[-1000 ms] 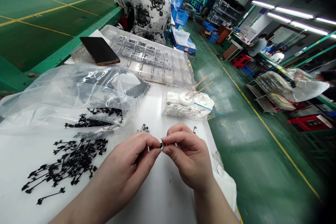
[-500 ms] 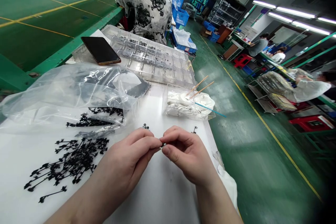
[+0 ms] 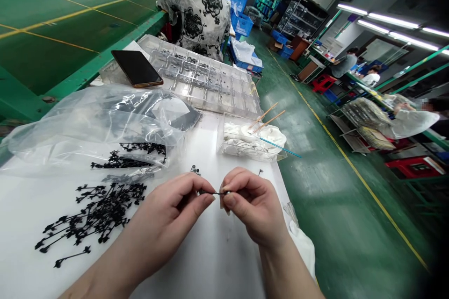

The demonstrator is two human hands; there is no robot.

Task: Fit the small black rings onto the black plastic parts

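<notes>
Looking down first on a white tabletop [image 3: 206, 257], spread from lower left to lower centre of the frame. Moving up to a clear plastic bag [image 3: 105, 103], crumpled and glossy at centre left, with black pieces showing at the near edge. Passing on to a clear compartment tray [image 3: 242, 103], slanted across the upper centre, holding small dark bits in several compartments. Dropping to a pile of black stems [image 3: 105, 212] at lower left, tangled, slender, with knobbly, lobed ends.

Closing in now on the left hand [image 3: 177, 208] and right hand [image 3: 254, 205], near each other at lower centre, with only a narrow gap between the fingertips. Pinched tight on both sides, thumb to finger, on one and the same black piece! Catching also a phone [image 3: 136, 67], dark-screened at upper left, then a stray stem [image 3: 73, 257] lying just below the pile, and small dark rings [image 3: 195, 169] clustered just above the left hand.

And down to the held black piece [image 3: 217, 193], right at lower centre: thin, straight, nearly level, bridging the gap, with a pale glint beside the right thumb, and mostly hidden by fingers at both ends
</notes>
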